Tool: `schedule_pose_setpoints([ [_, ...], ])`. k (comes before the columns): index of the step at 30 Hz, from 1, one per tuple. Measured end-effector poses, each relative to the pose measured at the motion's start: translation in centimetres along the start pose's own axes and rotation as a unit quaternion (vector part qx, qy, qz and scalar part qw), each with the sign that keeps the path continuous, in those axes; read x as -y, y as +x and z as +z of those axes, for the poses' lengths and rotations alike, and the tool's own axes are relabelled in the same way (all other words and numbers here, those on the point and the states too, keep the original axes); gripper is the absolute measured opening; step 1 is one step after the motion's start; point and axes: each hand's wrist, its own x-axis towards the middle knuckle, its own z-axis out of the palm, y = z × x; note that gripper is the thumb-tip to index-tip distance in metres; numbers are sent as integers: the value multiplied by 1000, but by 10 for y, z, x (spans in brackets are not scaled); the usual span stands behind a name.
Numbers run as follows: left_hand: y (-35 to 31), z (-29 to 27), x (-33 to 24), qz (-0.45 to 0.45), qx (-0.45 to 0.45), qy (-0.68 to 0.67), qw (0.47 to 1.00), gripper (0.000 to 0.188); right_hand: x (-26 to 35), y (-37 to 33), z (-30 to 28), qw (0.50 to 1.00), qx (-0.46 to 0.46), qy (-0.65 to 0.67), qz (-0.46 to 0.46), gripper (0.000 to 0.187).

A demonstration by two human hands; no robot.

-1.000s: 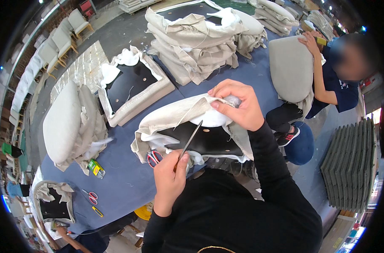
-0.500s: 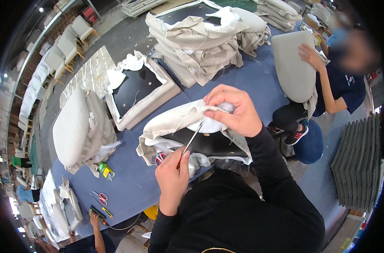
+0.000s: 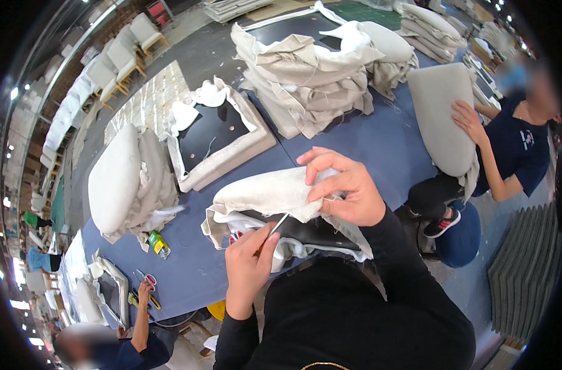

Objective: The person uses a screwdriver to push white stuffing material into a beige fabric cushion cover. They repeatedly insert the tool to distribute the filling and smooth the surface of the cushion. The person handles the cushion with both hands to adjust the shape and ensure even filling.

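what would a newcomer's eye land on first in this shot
Probably the middle, where the right hand grips a beige cushion and the left hand holds a thin metal tool. Beyond them, a tall messy heap of beige cloth pieces rises from the blue table. At the right, another person's hand rests on a rounded cushion.

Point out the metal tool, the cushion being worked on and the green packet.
Metal tool (image 3: 279,225), head view: bare shaft.
Cushion (image 3: 259,189), head view: beige fabric cover.
Green packet (image 3: 159,244), head view: middle of its upper face.
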Motion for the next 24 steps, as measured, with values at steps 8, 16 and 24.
schedule_pose_setpoints([
  [8,2,-19,-7,-37,0,-10,999,18,6,12,19,992,-75,4,105,9],
  [16,-20,-39,11,-32,24,-76,996,17,18,24,35,980,-108,-20,166,19],
  [24,-25,-49,36,7,16,-98,995,15,35,27,67,974,-118,-59,182,19],
])
